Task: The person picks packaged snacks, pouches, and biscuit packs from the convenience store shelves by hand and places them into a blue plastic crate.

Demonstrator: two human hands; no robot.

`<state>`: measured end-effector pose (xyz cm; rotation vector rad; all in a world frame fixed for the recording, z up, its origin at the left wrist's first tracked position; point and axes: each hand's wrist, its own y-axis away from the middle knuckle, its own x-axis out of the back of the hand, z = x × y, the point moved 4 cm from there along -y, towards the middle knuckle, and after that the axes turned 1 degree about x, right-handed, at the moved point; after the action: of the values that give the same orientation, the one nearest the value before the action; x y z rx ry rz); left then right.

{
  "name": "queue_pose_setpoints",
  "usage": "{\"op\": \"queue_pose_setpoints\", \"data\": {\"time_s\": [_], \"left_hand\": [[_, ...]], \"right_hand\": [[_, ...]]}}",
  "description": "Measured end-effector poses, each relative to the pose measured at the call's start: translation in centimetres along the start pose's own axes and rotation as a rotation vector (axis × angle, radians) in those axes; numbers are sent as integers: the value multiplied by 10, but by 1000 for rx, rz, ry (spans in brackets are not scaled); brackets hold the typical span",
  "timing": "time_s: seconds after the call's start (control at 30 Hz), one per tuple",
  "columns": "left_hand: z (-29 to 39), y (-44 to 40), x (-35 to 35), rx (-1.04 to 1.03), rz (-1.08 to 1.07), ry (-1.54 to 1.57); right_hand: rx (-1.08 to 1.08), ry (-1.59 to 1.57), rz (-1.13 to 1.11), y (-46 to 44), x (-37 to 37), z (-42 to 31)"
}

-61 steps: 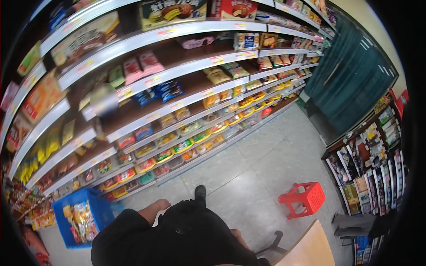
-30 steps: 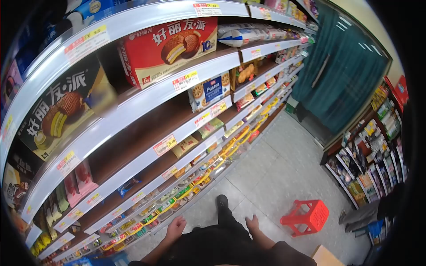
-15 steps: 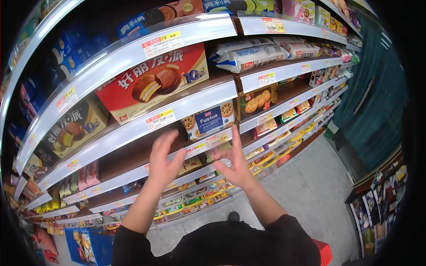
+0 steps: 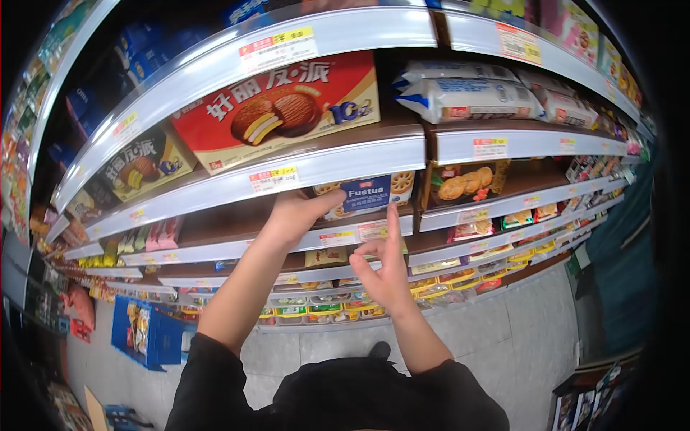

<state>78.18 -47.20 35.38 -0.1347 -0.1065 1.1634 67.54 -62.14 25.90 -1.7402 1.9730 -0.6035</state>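
A blue-and-cream Fustua sandwich biscuit box [image 4: 368, 196] sits on a middle shelf. My left hand [image 4: 298, 217] is at its left end, thumb across the front and the other fingers out of sight beside or behind the box, closed on it. My right hand [image 4: 384, 269] is in front of the shelf edge, index finger stretched up to the box's lower right front. Its thumb and other fingers are partly bent and apart, holding nothing. Right of the box stands a dark biscuit box [image 4: 463, 185] with round cookies pictured.
Above stands a large red pie box [image 4: 280, 111], with white biscuit packs [image 4: 474, 100] to its right. A shelf lip with price tags [image 4: 338, 238] runs below my hands. Lower shelves hold yellow-edged trays [image 4: 438, 289]. A blue bin [image 4: 147, 334] stands on the floor at left.
My left hand has moved from in front of the shelf onto the biscuit box's left end. My right index finger stays at the box's lower right. The view has shifted and turned.
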Motion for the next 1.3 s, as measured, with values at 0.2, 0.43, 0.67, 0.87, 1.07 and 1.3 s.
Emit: {"op": "queue_pose_setpoints", "data": {"time_s": [0.2, 0.43, 0.67, 0.87, 1.07, 1.3], "left_hand": [[6, 69, 15, -413, 199, -373], [-22, 227, 57, -704, 2, -485], [-114, 391, 113, -102, 107, -148], [-124, 514, 191, 65, 485, -32], [-112, 606, 251, 30, 728, 86], [-124, 687, 292, -17, 892, 288]], "right_hand": [[4, -153, 162, 14, -12, -8], [260, 8, 176, 74, -34, -8], [-415, -426, -585, 199, -148, -4], [-797, -572, -338, 297, -268, -7], [-753, -534, -460, 317, -380, -38], [-871, -533, -603, 343, -472, -60]]}}
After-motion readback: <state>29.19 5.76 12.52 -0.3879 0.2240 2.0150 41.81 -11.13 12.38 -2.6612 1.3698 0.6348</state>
